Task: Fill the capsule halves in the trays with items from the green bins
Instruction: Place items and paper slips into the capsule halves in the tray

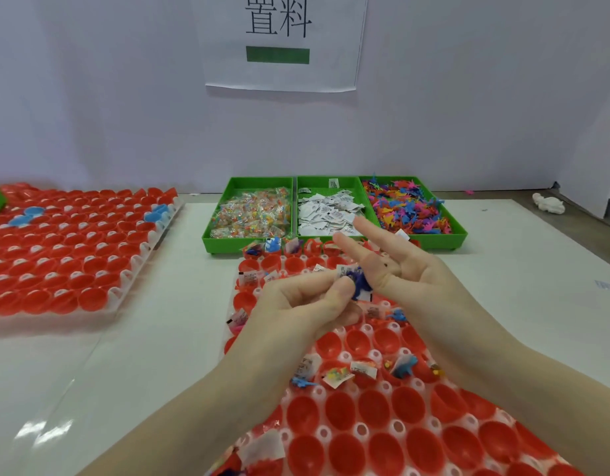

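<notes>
1. The left hand pinches a small dark-blue toy figure and a white paper packet between thumb and curled fingers; I judge it is sorting one set of items before dropping them.
2. The right hand sits just beside that pinch, palm up, fingers straight and spread, holding nothing that I can make out; it seems ready to take or steady the items.
3. Directly below the pinch lies the near tray, a translucent white moulded sheet seating glossy red capsule halves; some already hold packets and figures, many toward the person are bare.
4. Beyond the pinch stand three rigid green bins: crinkly clear sachets, flat white packets, spiky multicoloured figures.
5. Well to its left lies a second tray of red halves.
</notes>
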A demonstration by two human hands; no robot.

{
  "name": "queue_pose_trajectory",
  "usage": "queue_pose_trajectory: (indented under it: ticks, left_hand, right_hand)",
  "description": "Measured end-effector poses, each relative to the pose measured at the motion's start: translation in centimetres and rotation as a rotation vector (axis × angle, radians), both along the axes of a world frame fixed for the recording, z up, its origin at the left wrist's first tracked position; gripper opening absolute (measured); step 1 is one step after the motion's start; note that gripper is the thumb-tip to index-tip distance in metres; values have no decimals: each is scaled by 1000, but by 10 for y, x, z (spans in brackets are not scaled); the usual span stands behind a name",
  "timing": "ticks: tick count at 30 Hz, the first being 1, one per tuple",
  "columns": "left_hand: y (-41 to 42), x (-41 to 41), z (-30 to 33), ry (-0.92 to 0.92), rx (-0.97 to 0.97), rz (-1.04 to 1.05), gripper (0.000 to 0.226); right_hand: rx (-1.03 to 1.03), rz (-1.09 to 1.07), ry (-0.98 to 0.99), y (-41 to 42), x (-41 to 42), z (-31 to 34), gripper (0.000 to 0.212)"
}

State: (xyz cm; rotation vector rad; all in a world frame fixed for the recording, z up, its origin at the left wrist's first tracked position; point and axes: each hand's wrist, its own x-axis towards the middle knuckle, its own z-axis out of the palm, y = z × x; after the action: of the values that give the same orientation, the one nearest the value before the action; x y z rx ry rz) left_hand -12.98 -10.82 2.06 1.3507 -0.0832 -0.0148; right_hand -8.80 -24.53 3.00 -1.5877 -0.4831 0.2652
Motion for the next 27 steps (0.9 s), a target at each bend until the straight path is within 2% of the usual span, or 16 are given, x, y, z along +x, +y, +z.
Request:
queue_pose_trajectory:
  ticks: [2,3,7,10,12,15,20,24,27]
  left_hand:
    - [5,-5,-2,1,49,19,30]
    - [8,-8,-3,-15,77,26,29]
    - [14,-25,-8,-111,261,45,24]
    - [19,-39,-15,-98,315,59,26]
    - [22,-49,-20,-116,463,57,23]
    - [29,-61,-28,-163,703,115,18]
    - [51,-71,-32,-231,914,280,22]
    - [64,-81,-37,-326,1158,226,30]
    - [66,-86,-38,-382,1217,198,29]
  right_hand:
    - [-33,-42,-4,-2,-3,-4,71]
    - [-55,-54,-12,-2,-6,-5,68]
    - [-57,-16,-9,0,-18,-9,26]
    - [-127,81,-14,-2,-27,-11,10]
    - [-215,99,-59,-4,-33,-15,14]
    - [-312,99,-89,-3,-42,-23,9]
    - [-463,99,-163,4,-53,-34,15]
    - [-527,115,-291,14,-54,-39,16]
    - [-574,138,-374,19,-54,-43,10]
